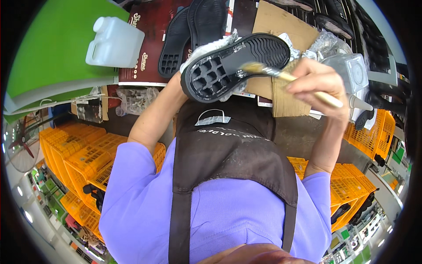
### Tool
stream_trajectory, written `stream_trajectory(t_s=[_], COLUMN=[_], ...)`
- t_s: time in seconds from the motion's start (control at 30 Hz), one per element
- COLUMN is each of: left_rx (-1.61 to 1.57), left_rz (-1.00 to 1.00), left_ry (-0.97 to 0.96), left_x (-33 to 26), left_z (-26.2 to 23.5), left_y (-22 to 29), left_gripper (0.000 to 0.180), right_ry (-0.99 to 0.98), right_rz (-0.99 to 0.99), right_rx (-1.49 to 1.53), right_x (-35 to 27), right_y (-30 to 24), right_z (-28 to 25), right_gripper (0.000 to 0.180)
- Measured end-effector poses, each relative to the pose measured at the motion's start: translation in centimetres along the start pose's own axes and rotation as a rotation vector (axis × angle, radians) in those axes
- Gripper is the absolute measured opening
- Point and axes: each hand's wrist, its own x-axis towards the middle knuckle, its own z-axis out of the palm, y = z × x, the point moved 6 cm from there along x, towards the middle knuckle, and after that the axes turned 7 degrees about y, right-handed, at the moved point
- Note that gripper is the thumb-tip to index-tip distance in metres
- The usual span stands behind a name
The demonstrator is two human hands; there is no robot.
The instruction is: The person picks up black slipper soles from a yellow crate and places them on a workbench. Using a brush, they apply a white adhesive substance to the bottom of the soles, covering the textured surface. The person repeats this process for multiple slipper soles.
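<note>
A black rubber shoe sole (239, 61) is held up in front of me, its tread facing the camera. It has square cavities at the near left end and wavy ridges at the far right end. Crumpled white material (215, 45) shows from under its edges. My left hand (179, 83) supports the sole from below at the near left end; its fingers are hidden. My right hand (318, 83) is closed round the pale handle of a paintbrush (288, 76). The brush's bristles lie over the sole's middle; whether they touch it, I cannot tell.
More black soles (173, 42) lie on a dark red box (145, 26) behind. A white jug (116, 42) stands on the left, a clear bottle (349, 70) on the right. Brown cardboard (288, 20) lies beyond my right hand. Orange crates (83, 154) stand on both sides.
</note>
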Motion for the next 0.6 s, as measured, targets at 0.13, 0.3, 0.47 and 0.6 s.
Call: stream_trajectory(t_s=[0.13,0.3,0.47,0.6], left_rx=[0.084,-0.025,0.011,0.139], left_rz=[-0.057,0.023,0.174,0.294], left_ry=[-0.170,-0.087,0.081,-0.042], left_x=[-0.6,-1.1,-2.5,-1.8], left_z=[2.1,1.7,1.6,1.3], left_y=[-1.1,-1.1,-1.1,-0.8], left_gripper=[0.053,0.052,0.040,0.038], right_ry=[-0.008,0.110,0.241,0.488], right_rz=[-0.050,0.046,0.288,0.338], right_rx=[-0.001,-0.208,-0.448,-0.487], right_x=[1.1,0.2,-1.7,-2.0], right_y=[0.5,2.3,3.3,4.4], right_z=[2.9,-0.3,-2.8,-2.0], right_gripper=[0.021,0.022,0.018,0.016])
